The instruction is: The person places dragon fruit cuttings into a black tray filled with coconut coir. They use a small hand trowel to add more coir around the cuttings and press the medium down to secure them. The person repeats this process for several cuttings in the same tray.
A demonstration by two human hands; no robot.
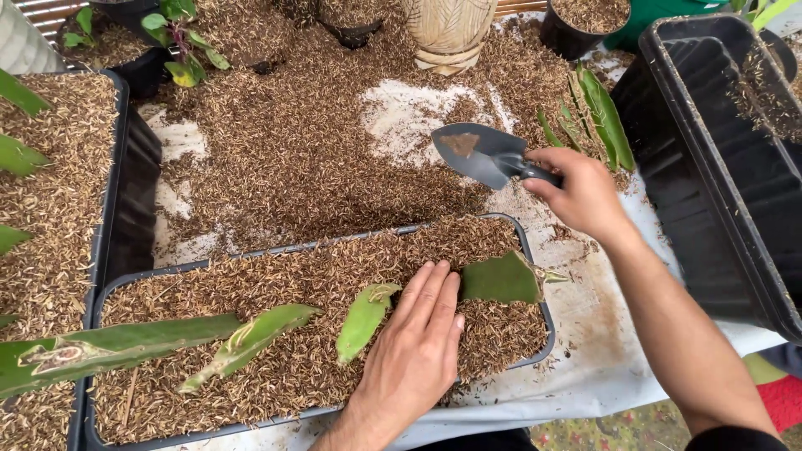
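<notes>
My right hand [585, 194] grips the handle of a small grey trowel [478, 153], its blade held over loose brown husk spread on the table. My left hand [415, 342] lies flat, fingers together, on the husk filling a long black planter tray [532, 250] in front of me. It rests between two green cactus cuttings: one [364, 319] to its left, another [501, 278] just past its fingertips. Two more long cuttings [251, 338] lie in the tray further left.
A second husk-filled tray [115, 167] stands at the left. An empty black tub [718, 159] sits at the right. Loose green cuttings [597, 113] lie by it. Small pots [576, 29], a woven vase [449, 32] and a leafy plant [180, 38] line the back.
</notes>
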